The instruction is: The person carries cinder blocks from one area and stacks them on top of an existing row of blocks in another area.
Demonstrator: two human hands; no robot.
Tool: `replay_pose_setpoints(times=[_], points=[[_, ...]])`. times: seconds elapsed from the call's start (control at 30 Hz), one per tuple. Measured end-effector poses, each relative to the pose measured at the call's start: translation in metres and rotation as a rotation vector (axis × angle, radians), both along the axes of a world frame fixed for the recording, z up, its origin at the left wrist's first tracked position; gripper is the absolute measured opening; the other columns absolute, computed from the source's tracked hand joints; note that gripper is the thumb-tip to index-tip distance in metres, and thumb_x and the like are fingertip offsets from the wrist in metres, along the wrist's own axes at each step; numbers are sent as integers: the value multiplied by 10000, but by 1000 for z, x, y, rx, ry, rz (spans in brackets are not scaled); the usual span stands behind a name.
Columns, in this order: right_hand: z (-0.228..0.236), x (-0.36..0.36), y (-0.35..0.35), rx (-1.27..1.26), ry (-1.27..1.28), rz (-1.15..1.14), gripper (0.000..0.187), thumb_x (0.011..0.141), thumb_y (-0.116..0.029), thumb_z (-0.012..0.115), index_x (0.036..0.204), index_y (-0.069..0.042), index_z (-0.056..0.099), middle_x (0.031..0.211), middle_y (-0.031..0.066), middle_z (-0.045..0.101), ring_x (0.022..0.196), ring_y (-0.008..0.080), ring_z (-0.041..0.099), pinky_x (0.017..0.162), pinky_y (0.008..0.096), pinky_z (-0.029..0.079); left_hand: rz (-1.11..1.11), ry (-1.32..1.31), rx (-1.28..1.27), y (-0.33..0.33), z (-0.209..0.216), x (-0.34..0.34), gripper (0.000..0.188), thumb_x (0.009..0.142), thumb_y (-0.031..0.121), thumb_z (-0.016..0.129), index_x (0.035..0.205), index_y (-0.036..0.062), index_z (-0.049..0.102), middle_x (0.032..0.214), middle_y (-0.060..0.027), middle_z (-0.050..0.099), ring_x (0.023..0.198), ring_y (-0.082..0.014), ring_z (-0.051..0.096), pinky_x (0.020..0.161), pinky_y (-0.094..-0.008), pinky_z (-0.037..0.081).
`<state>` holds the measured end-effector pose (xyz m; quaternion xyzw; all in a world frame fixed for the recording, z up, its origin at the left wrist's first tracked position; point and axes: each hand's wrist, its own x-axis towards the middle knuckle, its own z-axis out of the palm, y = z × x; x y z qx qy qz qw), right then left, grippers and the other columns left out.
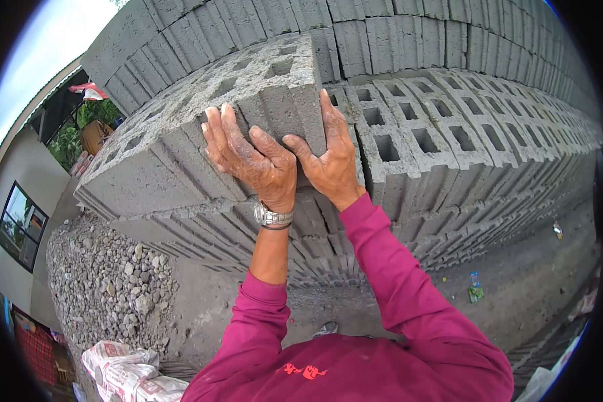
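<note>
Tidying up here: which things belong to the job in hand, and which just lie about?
In the job:
grey rectangular hollow concrete block being touched
stacked grey ribbed concrete blocks

Apparently lying about:
heap of grey stones
bulky white-and-red sacks
small green wrapper

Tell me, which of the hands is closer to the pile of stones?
Left. The left hand is against the front of the gray blocks, above and right of the pile of stones; the right hand is farther right, at the end block's right edge.

Soft daylight, bright pale sky, fisheye-curved edges, black corners
</note>
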<state>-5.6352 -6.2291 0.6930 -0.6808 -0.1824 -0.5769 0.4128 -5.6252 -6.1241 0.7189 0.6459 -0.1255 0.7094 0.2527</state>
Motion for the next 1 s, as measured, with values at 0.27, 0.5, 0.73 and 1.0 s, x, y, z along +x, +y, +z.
replay_pose_setpoints(times=[0.27, 0.5, 0.73, 1.0], points=[[-2, -1, 1, -2, -14, -37, 790, 769, -370, 693, 1352, 12, 319, 1285, 249, 434, 1193, 370, 430, 972, 420, 372, -429, -8, 17, 35, -16, -18, 402, 937, 143, 340, 1312, -3, 358, 1348, -154, 400, 1269, -306, 345, 1052, -445, 239], [-11, 9, 10, 5, 50, -24, 821, 750, -402, 703, 1339, 31, 329, 1272, 249, 444, 1179, 368, 450, 960, 422, 388, -551, 160, -117, 85, -52, -45, 425, 941, 174, 362, 1328, 1, 324, 1285, -173, 463, 1167, -231, 459, 930, -348, 387], [-37, -70, -8, -27, -14, 61, 677, 789, -419, 655, 1261, 20, 446, 1193, 211, 509, 1001, 308, 561, 883, 405, 446, -727, 747, -246, 117, -184, -72, 368, 941, 217, 428, 1233, -5, 454, 1102, -159, 590, 906, -189, 587, 787, -309, 468], [-341, -230, -39, 204, 1369, -140, 364, 803, -316, 603, 1035, -37, 629, 869, 164, 659, 823, 304, 636, 745, 402, 483, -498, 2478, 86, 274, -539, -170, 239, 835, 241, 538, 905, 33, 633, 845, -192, 638, 801, -279, 631, 673, -352, 488]])
